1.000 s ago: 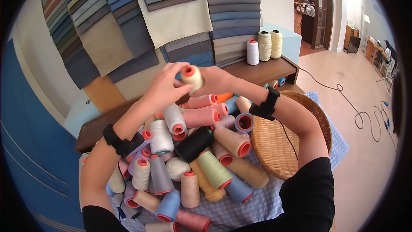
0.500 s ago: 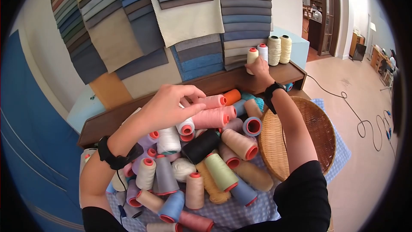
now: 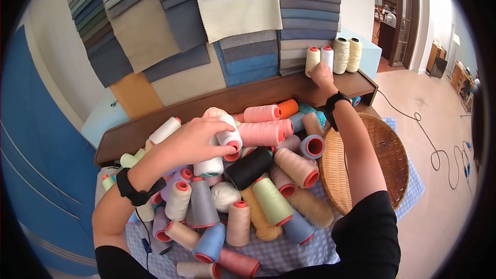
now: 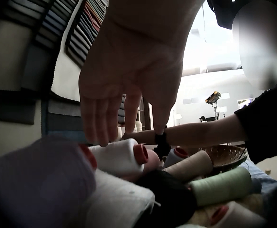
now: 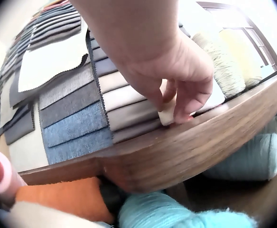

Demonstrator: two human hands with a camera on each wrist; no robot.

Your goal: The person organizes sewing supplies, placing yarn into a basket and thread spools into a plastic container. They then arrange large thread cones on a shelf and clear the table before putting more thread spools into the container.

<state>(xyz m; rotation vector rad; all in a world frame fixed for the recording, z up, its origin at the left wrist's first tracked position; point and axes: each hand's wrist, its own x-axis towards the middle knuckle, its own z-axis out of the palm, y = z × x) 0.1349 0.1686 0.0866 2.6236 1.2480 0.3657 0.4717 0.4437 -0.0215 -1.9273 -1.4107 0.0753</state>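
Observation:
On the dark wooden shelf, a cream thread cone with a red top stands at the left end of a short row. My right hand pinches its lower part between thumb and fingers, also seen in the right wrist view. Right beside it is a white thread cone. My left hand reaches over the pile, its fingers fairly straight and spread above another white thread cone with a red end. In the left wrist view the fingertips are right at that cone, and the palm holds nothing.
Two cream yarn cones stand farther right on the shelf. Several thread cones, including a black cone and a pale green cone, lie heaped on a checkered cloth. A wicker basket sits at right. Fabric swatches hang behind.
The cream cone, earlier between both hands above the pile, was carried right to the shelf by my right hand and stands beside the white one. My left hand came down over the pile.

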